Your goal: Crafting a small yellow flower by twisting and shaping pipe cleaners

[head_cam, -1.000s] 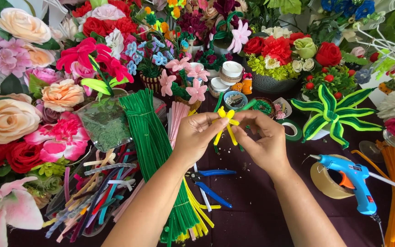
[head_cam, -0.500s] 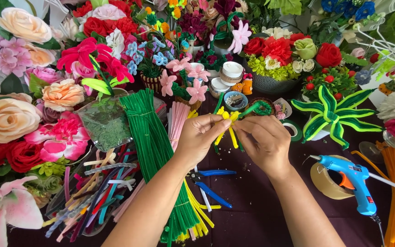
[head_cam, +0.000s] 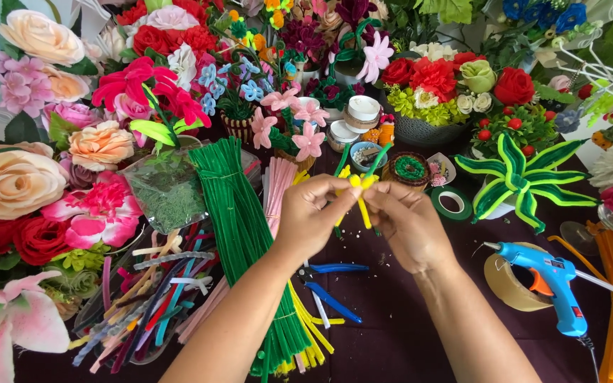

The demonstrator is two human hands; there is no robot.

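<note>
Since the earlier frame, both hands are shifted slightly lower. Above the dark tabletop [head_cam: 406,340], a fuzzy yellow pipe-cleaner flower [head_cam: 360,186] on green stems is pinched between the left hand [head_cam: 311,216] and right hand [head_cam: 406,223]. A green pipe-cleaner bundle [head_cam: 239,220], blue glue gun [head_cam: 544,280] and blue pliers [head_cam: 328,280] are laid nearby.

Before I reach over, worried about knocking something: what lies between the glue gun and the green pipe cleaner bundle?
In the head view, the blue pliers lie there on the dark cloth, under the forearms.
</note>
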